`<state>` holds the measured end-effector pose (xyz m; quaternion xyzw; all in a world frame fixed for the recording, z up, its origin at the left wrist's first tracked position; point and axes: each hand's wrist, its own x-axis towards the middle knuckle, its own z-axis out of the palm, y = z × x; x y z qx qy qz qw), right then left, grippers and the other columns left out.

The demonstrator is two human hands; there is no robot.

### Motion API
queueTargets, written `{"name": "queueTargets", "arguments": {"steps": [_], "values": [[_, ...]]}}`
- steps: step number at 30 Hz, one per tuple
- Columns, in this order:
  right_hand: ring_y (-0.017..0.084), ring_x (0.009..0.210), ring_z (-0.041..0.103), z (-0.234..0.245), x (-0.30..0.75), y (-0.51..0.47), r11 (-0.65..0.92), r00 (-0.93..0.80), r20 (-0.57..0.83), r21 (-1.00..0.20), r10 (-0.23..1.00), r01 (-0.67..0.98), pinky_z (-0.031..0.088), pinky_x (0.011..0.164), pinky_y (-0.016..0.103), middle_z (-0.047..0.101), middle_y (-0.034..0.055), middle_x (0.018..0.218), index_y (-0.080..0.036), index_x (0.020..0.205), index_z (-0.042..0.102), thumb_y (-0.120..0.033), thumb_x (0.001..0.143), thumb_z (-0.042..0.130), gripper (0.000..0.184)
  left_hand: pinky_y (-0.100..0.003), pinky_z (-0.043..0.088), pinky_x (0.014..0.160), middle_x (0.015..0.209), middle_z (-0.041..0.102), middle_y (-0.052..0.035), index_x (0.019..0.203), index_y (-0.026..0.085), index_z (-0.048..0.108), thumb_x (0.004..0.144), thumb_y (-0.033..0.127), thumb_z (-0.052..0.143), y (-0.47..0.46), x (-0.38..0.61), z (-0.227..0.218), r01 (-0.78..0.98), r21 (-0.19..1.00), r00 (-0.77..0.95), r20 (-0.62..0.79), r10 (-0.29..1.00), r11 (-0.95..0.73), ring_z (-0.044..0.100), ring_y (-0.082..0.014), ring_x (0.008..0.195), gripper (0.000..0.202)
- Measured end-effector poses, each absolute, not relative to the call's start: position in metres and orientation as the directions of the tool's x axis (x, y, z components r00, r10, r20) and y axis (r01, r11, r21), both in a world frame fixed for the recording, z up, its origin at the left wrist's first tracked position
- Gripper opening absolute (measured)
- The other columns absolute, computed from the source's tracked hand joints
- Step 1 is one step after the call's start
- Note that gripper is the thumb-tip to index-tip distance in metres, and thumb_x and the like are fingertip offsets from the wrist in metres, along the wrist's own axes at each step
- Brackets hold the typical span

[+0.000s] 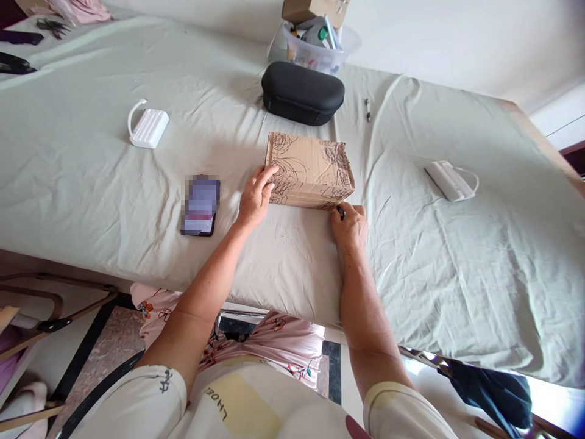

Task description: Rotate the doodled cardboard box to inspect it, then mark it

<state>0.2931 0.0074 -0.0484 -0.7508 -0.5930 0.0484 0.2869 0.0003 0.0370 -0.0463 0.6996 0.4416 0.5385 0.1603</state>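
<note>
A brown cardboard box (308,161) with dark scribbled loops on its top and front lies on the cloth in front of me. My left hand (256,196) grips its left end, fingers on the top edge and thumb at the front. At the lower right corner, my right hand (350,224) is closed around a dark pen (340,212), of which only a short part shows. The pen's tip is hidden against the box's front face. Left of my left hand lies a phone (201,206), its screen blurred.
Behind the box sits a black hard case (303,92), with a small black pen-like piece (367,110) to its right. White power banks lie at left (150,128) and right (450,180). A plastic basin (315,53) of items stands by the wall. A wrinkled green cloth (457,262) covers the table.
</note>
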Motion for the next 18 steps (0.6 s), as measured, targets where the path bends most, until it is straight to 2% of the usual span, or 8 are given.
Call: {"name": "queueTargets", "arguments": {"steps": [6,8,11,14,18], "values": [[0.029,0.121,0.063,-0.048,0.297,0.011,0.045,0.335,0.533,-0.577,0.777,0.815,0.049,0.112,0.056,0.064,0.0144,0.134,-0.022,0.139,0.063,-0.028,0.09,0.052,0.05,-0.041,0.053,0.12,0.141,0.072,-0.009,0.137,0.028,0.069,0.113,0.054,0.04,0.039,0.009,-0.044,0.476,0.696,-0.052,0.632,0.773,-0.537,0.069,-0.0234,0.131,0.046],[0.029,0.122,0.064,-0.047,0.294,0.011,0.091,0.341,0.578,-0.59,0.742,0.803,0.049,0.111,0.056,0.062,0.0141,0.137,-0.024,0.142,0.058,-0.028,0.091,0.052,0.052,-0.041,0.053,0.12,0.139,0.074,-0.0085,0.135,0.028,0.07,0.113,0.052,0.039,0.04,0.013,-0.045,0.476,0.698,-0.076,0.638,0.766,-0.535,0.07,-0.0233,0.13,0.045],[0.027,0.116,0.065,-0.047,0.291,0.011,0.087,0.351,0.563,-0.608,0.748,0.789,0.051,0.108,0.053,0.064,0.0132,0.135,-0.025,0.141,0.058,-0.029,0.092,0.052,0.05,-0.041,0.054,0.119,0.138,0.076,-0.0082,0.134,0.028,0.07,0.114,0.052,0.037,0.04,0.017,-0.047,0.471,0.702,-0.102,0.644,0.758,-0.533,0.071,-0.0232,0.13,0.045],[0.026,0.112,0.065,-0.048,0.292,0.012,0.026,0.357,0.49,-0.615,0.796,0.788,0.05,0.108,0.052,0.067,0.0128,0.128,-0.023,0.137,0.062,-0.032,0.094,0.051,0.045,-0.041,0.052,0.122,0.142,0.073,-0.0079,0.139,0.029,0.067,0.114,0.053,0.034,0.04,0.018,-0.049,0.464,0.698,-0.087,0.648,0.757,-0.545,0.068,-0.0227,0.134,0.048],[0.028,0.117,0.059,-0.048,0.295,0.011,-0.1,0.324,0.355,-0.525,0.877,0.845,0.047,0.109,0.052,0.069,0.0137,0.123,-0.022,0.123,0.071,-0.03,0.093,0.052,0.037,-0.041,0.048,0.125,0.148,0.069,-0.0098,0.144,0.026,0.063,0.114,0.053,0.03,0.042,0.016,-0.05,0.439,0.698,-0.034,0.642,0.766,-0.566,0.064,-0.0231,0.14,0.051]]}}
